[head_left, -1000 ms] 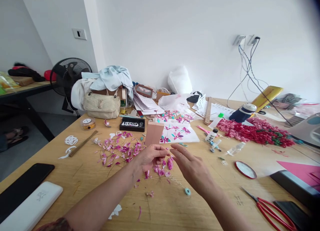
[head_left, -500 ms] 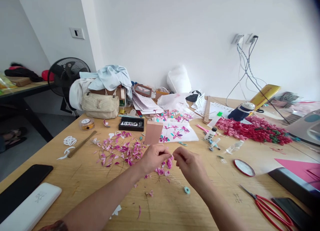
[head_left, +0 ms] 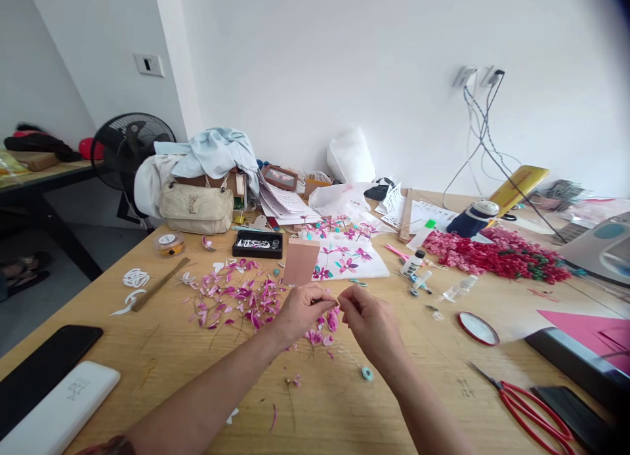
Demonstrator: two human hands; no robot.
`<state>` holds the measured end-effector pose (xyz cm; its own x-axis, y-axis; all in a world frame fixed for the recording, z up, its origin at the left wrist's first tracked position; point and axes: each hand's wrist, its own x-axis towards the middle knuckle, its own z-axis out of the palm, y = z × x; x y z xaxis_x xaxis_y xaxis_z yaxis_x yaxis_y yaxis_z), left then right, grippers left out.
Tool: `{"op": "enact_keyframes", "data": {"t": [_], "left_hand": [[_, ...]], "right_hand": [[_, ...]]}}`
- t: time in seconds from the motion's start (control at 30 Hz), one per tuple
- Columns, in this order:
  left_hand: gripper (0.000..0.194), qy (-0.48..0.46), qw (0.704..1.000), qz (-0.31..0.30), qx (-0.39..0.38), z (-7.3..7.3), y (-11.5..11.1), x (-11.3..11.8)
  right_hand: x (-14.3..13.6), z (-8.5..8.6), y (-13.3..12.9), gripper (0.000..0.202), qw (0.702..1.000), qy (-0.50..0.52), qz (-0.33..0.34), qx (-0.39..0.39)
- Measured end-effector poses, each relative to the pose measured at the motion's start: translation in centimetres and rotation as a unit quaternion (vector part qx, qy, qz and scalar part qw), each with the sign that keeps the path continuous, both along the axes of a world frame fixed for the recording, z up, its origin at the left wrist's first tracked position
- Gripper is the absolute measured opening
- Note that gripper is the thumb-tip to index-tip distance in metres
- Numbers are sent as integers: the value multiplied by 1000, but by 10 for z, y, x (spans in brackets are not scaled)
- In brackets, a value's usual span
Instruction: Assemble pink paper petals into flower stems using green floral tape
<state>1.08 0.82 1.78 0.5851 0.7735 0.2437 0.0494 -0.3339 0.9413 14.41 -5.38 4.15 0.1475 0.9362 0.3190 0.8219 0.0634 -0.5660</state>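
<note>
Over the middle of the wooden table, my left hand (head_left: 306,312) and my right hand (head_left: 368,317) meet fingertip to fingertip, both pinched closed. Whatever sits between the fingertips is too small to make out. Beneath and left of them lies a loose heap of magenta petals and thin stems (head_left: 241,297). A few pink petals (head_left: 322,337) rest just below the fingers. Behind my left hand stands a pinkish-brown block (head_left: 301,261). A small teal spool (head_left: 367,373) lies under my right wrist, with pale thread near it.
Finished-looking magenta and teal flowers (head_left: 347,261) lie on white paper behind. To the right are small bottles (head_left: 413,263), a round red-rimmed dish (head_left: 478,328), red-handled scissors (head_left: 531,409) and a red flower pile (head_left: 497,255). A white power bank (head_left: 63,402) and black phone (head_left: 49,356) lie left.
The right hand's fingertips have come slightly closer to the left hand's. The view has shifted a little; the things on the table look unmoved.
</note>
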Motion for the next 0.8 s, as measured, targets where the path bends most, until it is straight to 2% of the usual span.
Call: {"op": "enact_keyframes", "data": {"t": [0.1,0.2,0.3,0.33,0.4,0.47,0.5,0.63,0.8], "left_hand": [[15,-8,999,9,-44,-1,1,0],[17,-26,990,10,-141,-4,4,0],[23,-73,962,-28,-263,-7,7,-3],[24,-91,950,-46,-295,-8,9,-4],[24,-117,926,-86,-349,-8,11,-7],[24,-131,903,-127,-390,-7,12,-10],[23,-131,894,-144,-402,-6,13,-10],[22,-115,882,-184,-418,-7,13,-11],[24,-112,884,-183,-414,-8,12,-9]], "right_hand": [[3,0,1,19,1000,13,-12,-18],[8,5,-1,18,999,19,-36,-21],[10,9,-8,14,995,-47,-55,74],[9,10,-11,13,990,-80,-32,113],[9,7,-15,16,973,-152,59,160],[10,1,-16,26,949,-225,146,167],[11,-2,-15,31,937,-259,166,167],[22,-9,-8,33,912,-311,188,191],[25,-3,-6,26,914,-288,220,181]]}}
